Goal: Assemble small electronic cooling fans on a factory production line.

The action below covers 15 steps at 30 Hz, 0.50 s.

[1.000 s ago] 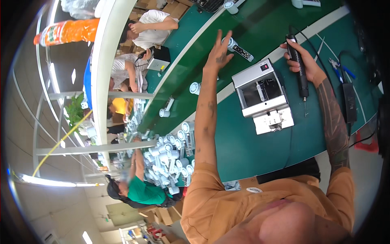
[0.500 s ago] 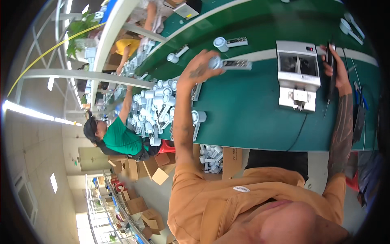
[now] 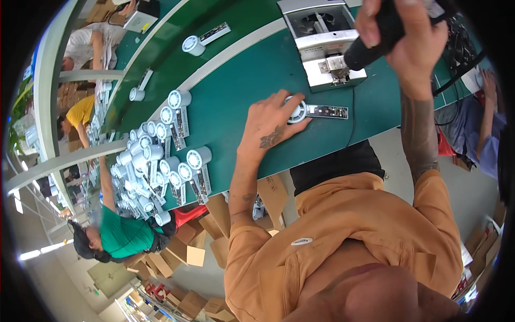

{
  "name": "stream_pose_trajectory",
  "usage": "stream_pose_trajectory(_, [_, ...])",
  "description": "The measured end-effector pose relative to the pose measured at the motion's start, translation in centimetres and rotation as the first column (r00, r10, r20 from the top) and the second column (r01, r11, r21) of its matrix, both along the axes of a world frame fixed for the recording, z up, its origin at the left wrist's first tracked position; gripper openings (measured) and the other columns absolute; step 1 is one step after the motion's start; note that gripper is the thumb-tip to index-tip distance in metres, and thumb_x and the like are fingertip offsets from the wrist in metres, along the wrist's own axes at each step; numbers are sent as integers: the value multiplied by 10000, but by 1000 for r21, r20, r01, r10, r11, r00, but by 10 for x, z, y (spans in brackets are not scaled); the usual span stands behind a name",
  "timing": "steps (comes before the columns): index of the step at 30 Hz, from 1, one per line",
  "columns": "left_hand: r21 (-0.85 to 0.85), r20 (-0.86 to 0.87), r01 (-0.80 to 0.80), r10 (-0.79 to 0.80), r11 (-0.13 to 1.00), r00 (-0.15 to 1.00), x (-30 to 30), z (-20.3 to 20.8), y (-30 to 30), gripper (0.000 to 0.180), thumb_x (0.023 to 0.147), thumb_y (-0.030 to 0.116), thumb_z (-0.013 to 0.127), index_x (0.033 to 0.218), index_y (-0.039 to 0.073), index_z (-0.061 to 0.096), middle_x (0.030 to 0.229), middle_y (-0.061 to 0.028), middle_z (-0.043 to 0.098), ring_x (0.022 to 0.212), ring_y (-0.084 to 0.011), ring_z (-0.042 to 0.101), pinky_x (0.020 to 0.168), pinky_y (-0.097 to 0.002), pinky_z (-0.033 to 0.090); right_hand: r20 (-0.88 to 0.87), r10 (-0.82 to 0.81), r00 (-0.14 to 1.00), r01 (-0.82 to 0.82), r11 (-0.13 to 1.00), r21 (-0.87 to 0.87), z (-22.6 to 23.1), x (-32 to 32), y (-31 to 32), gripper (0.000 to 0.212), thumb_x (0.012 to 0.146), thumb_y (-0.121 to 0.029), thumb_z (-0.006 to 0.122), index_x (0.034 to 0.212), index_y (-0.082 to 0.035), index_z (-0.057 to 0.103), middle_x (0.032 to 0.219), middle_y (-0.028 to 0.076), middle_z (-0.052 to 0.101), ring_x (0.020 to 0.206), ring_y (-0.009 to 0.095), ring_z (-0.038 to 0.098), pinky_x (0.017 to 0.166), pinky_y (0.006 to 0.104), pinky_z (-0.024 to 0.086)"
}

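Note:
My left hand (image 3: 271,124) is closed round the spoked head of a pale blue device that looks like a small handheld fan (image 3: 328,111). It lies on the green bench, its open handle pointing right and showing a circuit board. In my right hand (image 3: 416,48) is a black electric screwdriver (image 3: 375,43), tilted down to the left. Its lower end is at the front pick-up block of a silver screw feeder (image 3: 314,45); whether the tip touches cannot be made out.
A heap of similar fans (image 3: 147,155) covers the bench's left side. Another fan (image 3: 194,45) lies on the darker green strip beyond the pale rail. A black cable (image 3: 352,126) runs over the bench's front edge. A co-worker in a green shirt (image 3: 129,231) sits at left.
My left hand has lowered the fan to the bench, nearer me. My right hand has brought the screwdriver from the feeder's right side to its front. The view has shifted right.

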<state>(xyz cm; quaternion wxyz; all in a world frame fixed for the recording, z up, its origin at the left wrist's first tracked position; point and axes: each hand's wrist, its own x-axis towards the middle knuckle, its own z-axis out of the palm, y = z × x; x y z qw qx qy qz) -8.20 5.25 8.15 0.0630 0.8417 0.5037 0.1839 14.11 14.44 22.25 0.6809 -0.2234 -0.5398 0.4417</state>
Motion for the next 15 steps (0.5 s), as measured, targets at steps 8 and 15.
stream_pose_trajectory(8, [137,161,28,-50,990,986,8,-27,4,470,774,345,846,1170,137,705,897,-59,581,727,-246,643,620,-374,531,341,-129,931,98,989,108,-35,-2,-10,380,876,-163,780,1116,26,554,802,87,652,551,100,593,505,237,477])
stream_pose_trajectory(15, [151,185,17,-45,988,982,4,-35,4,476,757,328,864,1160,139,697,894,-53,564,710,-228,640,593,-355,531,250,-72,965,90,994,-61,-25,-9,-25,379,978,-228,685,1159,47,498,708,97,614,469,124,557,441,238,446])
